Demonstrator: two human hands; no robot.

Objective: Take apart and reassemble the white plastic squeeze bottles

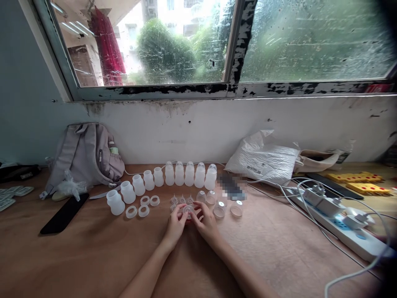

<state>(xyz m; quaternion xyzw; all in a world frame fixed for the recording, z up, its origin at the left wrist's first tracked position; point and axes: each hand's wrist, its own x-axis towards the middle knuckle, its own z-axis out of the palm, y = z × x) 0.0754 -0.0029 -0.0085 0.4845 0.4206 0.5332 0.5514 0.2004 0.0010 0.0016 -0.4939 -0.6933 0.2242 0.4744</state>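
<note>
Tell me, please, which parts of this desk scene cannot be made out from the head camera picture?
- Small clear part: pinched between left hand and right hand, whose fingers hide its shape.
- Flat object behind the clear caps: blurred out.
- Power strip: its right end is hidden by a dark blur at the frame edge.
- Sheets: cut off by the left edge.

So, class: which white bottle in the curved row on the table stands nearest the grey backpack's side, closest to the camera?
The leftmost bottle, at the row's near end, beside the loose rings.

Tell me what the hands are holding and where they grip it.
Both the left hand and right hand hold one small clear cap between their fingertips, pinching its rim from either side.
</note>
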